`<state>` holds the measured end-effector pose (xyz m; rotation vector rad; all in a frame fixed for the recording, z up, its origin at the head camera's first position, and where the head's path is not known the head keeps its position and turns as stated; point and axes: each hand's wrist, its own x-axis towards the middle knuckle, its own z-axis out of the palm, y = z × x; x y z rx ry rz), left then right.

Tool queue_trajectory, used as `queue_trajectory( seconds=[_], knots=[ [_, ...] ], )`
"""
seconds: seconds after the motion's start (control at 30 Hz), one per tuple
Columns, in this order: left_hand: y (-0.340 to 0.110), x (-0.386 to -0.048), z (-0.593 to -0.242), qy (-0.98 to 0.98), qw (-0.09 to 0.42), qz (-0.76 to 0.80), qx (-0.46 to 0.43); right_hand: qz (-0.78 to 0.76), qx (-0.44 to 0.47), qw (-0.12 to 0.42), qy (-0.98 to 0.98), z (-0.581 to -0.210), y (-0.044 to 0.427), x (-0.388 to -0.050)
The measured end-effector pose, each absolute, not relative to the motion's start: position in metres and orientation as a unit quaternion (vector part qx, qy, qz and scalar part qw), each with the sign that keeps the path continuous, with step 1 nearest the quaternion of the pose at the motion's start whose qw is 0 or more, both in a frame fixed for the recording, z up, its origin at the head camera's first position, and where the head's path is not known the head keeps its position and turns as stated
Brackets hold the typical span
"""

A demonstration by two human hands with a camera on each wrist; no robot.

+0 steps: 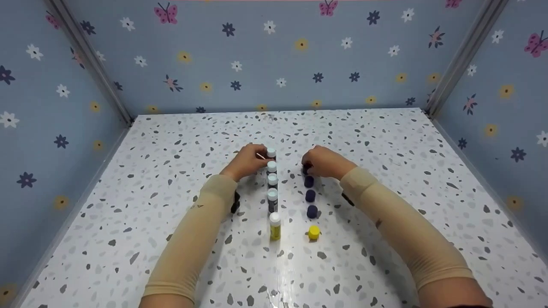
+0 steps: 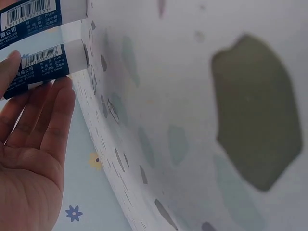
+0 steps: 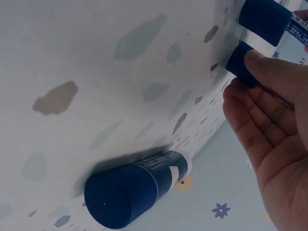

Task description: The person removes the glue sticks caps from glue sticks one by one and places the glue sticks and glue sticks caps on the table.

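My left hand is at the far end of a row of uncapped glue sticks, most with dark bodies and pale tops. In the left wrist view it grips a dark blue labelled glue stick between thumb and fingers, its white end towards the table. My right hand pinches a dark blue cap at the far end of the cap row. Nearer caps stand opposite the sticks. Closest to me are a yellow glue stick and a yellow cap.
The speckled white table meets blue patterned walls at the back and sides. Low in the right wrist view, a large blue cap overlaps a labelled blue body; I cannot tell whether they are joined.
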<state>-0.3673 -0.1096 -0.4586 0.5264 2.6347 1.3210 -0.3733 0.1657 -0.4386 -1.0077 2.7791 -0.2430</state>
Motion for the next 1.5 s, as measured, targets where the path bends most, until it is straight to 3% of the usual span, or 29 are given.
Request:
queue_trajectory(
  seconds=[0.83,1.13,1.5],
  knots=[
    [-0.121,-0.364,-0.442,0.901,0.120,0.379,0.176,-0.064,-0.316,0.097,0.942,-0.423,0.167,-0.371],
    [-0.142,-0.354,-0.423,0.936,0.061,0.304,0.165,-0.112,-0.270,0.056,0.955,-0.400,0.200,-0.371],
    [-0.168,-0.340,-0.424,0.956,0.037,0.250,0.146,-0.123,-0.171,0.054,0.976,-0.409,0.237,-0.361]
  ],
)
